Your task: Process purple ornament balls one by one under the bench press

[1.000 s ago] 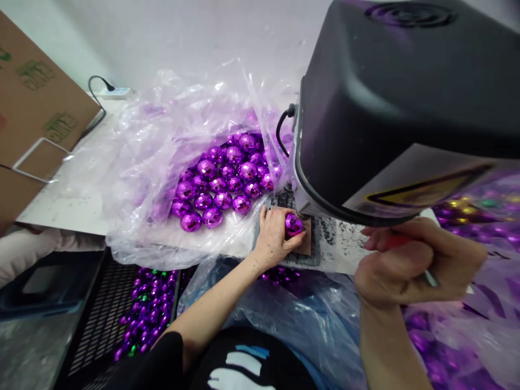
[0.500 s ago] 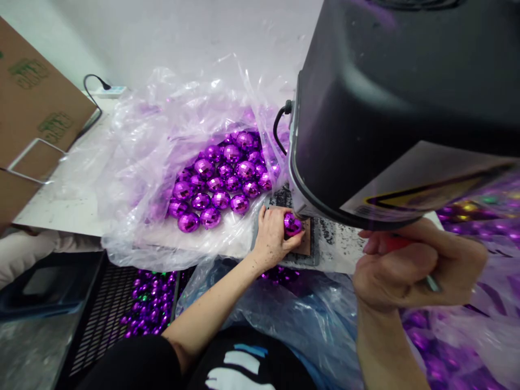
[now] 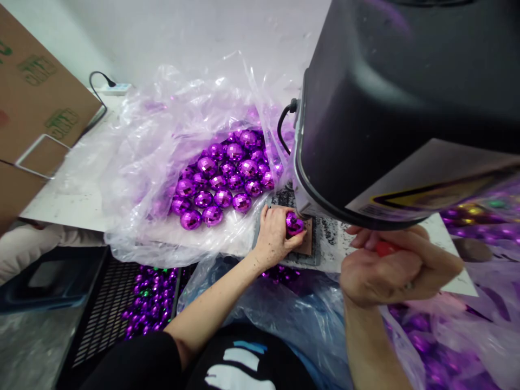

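Note:
Beneath the edge of a large black machine head (image 3: 390, 108), my left hand (image 3: 271, 234) is closed around a shiny purple faceted ball (image 3: 294, 223). The ball rests on a brown block (image 3: 304, 246) on the machine's grey base (image 3: 260, 238), which has dark specks scattered over it. My right hand (image 3: 398, 268) is closed on a red-ended handle (image 3: 385, 248) below the right of the machine. Most of that handle is hidden by the fingers and the machine head. Left of the base, several purple balls (image 3: 222, 197) lie in an opened clear plastic bag (image 3: 138, 162).
A cardboard box (image 3: 44, 97) stands at the left, near a power strip (image 3: 116, 89) and a black cord. Below the white table (image 3: 60, 208), a black crate (image 3: 103, 309) holds small purple beads (image 3: 152, 303). More bagged purple balls (image 3: 442, 346) lie at the right.
My right hand has shifted left and slightly up, with the red end still in its grip. My left hand keeps the ball on the block. The whole view has shifted slightly.

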`<state>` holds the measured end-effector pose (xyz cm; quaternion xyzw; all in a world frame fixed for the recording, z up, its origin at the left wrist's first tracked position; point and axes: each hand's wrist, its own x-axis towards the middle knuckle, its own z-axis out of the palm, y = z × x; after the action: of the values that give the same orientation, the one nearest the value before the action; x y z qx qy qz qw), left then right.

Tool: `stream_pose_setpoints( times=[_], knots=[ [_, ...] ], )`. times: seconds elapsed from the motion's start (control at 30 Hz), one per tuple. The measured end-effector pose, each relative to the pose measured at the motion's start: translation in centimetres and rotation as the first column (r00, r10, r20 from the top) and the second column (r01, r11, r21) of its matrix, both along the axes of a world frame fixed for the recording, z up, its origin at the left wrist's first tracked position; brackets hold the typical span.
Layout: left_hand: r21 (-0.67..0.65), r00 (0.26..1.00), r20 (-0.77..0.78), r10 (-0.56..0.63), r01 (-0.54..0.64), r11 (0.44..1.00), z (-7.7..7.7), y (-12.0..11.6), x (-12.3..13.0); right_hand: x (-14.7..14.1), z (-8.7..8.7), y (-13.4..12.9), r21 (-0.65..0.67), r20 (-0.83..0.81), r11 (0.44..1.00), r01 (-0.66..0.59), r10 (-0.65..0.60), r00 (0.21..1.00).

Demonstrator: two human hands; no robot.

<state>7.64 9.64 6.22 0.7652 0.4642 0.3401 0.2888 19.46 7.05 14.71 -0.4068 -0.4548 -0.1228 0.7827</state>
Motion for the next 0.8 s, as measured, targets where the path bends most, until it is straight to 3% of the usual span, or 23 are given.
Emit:
stream_pose_setpoints(
  times=[0.17, 0.37, 0.43, 0.57, 0.63, 0.73, 0.8],
  knots=[
    [0.063, 1.0, -0.025, 0.011, -0.01, 0.998, 0.0, 0.0, 0.0, -0.2, -0.8, 0.0, 0.003, -0.047, 1.0, 0.002, -0.002, 0.999],
    [0.094, 0.998, -0.068, 0.011, -0.005, 0.996, -0.3, 0.0, -0.1, 0.3, -3.2, -0.6, -0.054, -0.026, 0.997, -0.061, 0.06, 0.998],
    [0.111, 0.998, -0.069, 0.015, -0.007, 0.994, -0.4, 0.0, 0.0, 0.6, -3.0, -0.8, -0.053, -0.005, 0.997, -0.061, 0.061, 0.998],
    [0.129, 0.997, -0.074, 0.023, -0.013, 0.992, -0.6, 0.0, 0.0, 1.5, 0.6, -0.8, -0.077, 0.033, 0.997, 0.013, -0.01, 0.999],
    [0.126, 0.997, -0.073, 0.009, 0.0, 0.992, -0.7, 0.1, 0.1, 2.0, 3.3, -0.4, -0.205, 0.048, 0.975, 0.09, -0.082, 0.995],
    [0.103, 0.999, -0.043, -0.021, 0.025, 0.994, -0.4, 0.2, -0.2, 2.8, 6.4, 0.7, -0.29, 0.0, 0.956, 0.039, -0.041, 0.999],
    [0.081, 0.999, -0.007, -0.033, 0.033, 0.996, 0.1, -0.2, -0.9, 3.1, 7.4, 1.4, -0.339, -0.02, 0.939, -0.048, 0.043, 0.999]
  ],
)
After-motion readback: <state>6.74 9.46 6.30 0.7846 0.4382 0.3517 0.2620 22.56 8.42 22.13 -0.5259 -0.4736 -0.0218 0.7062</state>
